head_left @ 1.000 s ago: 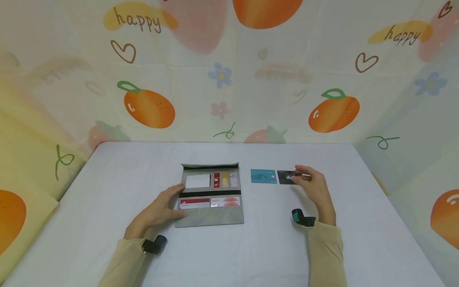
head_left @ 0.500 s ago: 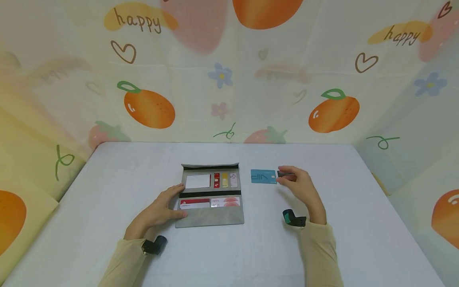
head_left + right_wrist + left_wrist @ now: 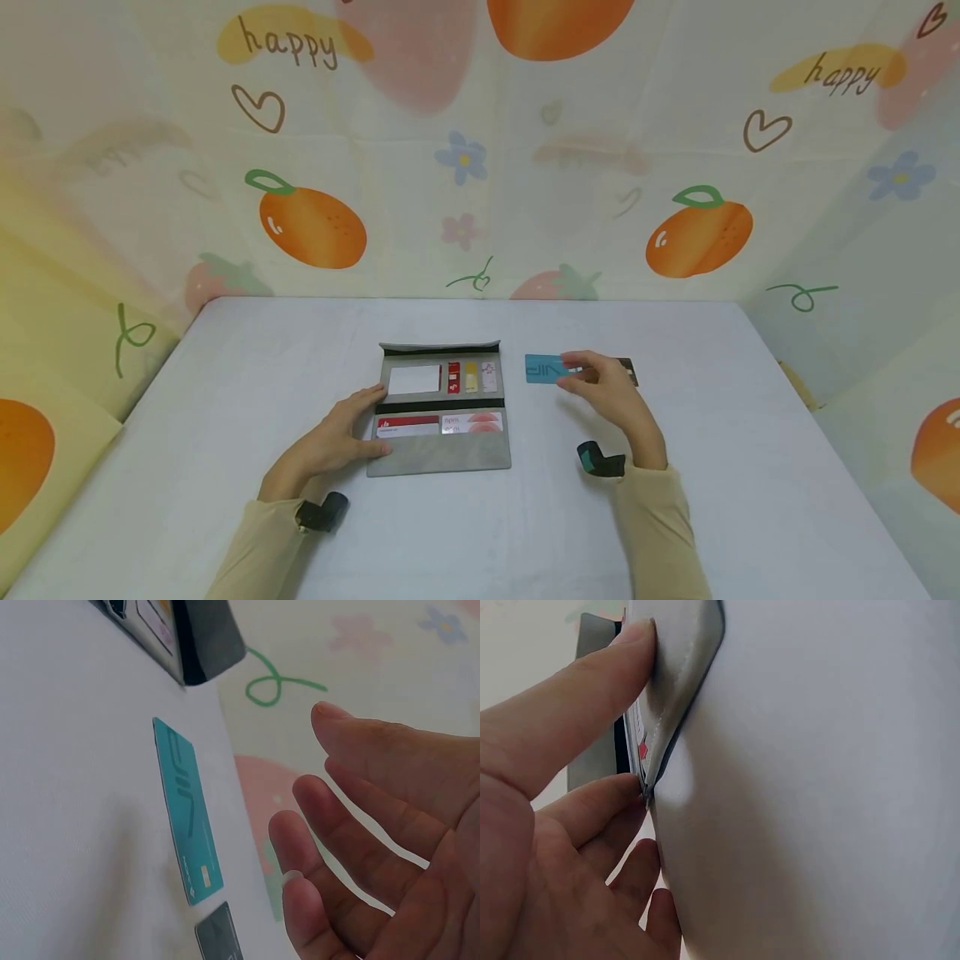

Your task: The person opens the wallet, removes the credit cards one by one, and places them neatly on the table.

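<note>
Sleeves are showing nearest me, on the near side of the open grey wallet. Remotely, I'm watching the left hand resting at the wallet's left edge, thumb on its near flap, fingertips against the side. Right of the wallet, I'm seeing the right hand hovering above a blue card, thumb and fingers apart, holding nothing. Farther right of the wallet, a black card is lying. Behind the wallet, fruit-patterned cloth is hanging.
</note>
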`<state>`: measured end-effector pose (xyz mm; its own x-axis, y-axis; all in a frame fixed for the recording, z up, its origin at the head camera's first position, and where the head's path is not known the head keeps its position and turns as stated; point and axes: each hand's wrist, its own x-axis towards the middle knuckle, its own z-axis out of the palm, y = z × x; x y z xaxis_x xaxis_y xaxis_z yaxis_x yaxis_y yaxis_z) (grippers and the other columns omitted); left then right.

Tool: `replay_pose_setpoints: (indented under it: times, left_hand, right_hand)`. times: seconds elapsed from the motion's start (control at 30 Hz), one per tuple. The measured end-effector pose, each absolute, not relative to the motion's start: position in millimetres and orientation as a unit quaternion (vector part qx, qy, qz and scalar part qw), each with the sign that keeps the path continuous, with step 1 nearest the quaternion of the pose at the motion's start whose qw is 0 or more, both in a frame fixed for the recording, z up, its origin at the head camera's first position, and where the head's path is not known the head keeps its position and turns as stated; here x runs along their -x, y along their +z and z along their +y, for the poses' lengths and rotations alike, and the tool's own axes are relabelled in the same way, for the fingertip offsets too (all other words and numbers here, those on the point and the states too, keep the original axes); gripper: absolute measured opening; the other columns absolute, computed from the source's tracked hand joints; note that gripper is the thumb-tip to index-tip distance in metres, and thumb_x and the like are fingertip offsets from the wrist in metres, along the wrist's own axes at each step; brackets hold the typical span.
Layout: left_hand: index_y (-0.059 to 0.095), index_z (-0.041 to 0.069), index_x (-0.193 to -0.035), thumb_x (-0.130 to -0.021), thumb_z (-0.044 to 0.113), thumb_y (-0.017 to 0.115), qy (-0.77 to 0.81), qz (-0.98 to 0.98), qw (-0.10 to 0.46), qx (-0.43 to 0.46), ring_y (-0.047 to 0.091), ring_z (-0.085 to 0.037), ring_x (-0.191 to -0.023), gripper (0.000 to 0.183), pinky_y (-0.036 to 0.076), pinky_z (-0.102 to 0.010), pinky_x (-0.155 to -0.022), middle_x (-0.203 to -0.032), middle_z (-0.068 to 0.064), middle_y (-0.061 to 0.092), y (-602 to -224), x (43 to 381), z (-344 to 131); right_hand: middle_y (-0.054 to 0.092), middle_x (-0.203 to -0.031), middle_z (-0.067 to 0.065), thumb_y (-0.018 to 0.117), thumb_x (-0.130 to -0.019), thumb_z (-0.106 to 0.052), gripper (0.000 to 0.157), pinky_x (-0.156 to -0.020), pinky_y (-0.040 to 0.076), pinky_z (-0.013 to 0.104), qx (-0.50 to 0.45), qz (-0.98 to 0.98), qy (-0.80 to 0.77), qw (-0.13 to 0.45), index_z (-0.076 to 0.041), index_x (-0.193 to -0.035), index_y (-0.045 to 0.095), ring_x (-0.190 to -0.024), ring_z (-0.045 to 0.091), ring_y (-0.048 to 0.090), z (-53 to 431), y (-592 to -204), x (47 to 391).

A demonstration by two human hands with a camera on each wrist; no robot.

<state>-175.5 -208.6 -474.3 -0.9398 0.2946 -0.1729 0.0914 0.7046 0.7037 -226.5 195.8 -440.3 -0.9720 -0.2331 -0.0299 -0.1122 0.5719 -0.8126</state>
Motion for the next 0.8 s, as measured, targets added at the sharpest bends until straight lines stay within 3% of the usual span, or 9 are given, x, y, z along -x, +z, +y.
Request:
replay_pose_setpoints:
  times: [0.43,0.8]
  left_hand:
    - [0.045,0.002,-0.147,-0.078,0.029,0.083,0.325,0.93,0.114,-0.131,0.025,-0.049,-0.144,0.084,0.023,-0.072,-0.112,-0.158,-0.02,0.034,-476,180,-215]
    - [0.05,0.001,-0.143,-0.078,0.025,0.083,0.284,0.93,0.133,-0.189,0.032,-0.05,-0.141,0.077,0.027,-0.069,-0.112,-0.153,-0.023,0.041,-464,187,-221]
  right_hand:
    - [0.063,-0.132,0.018,0.068,-0.094,-0.02,0.046,-0.088,0.056,0.041,0.108,0.889,-0.437,0.081,-0.001,-0.135,0.058,-0.11,0.033,0.065,182,-443,227]
    - [0.063,-0.133,0.016,0.069,-0.093,-0.02,0.044,-0.09,0.056,0.043,0.111,0.885,-0.443,0.088,-0.002,-0.133,0.06,-0.111,0.033,0.065,177,-444,226]
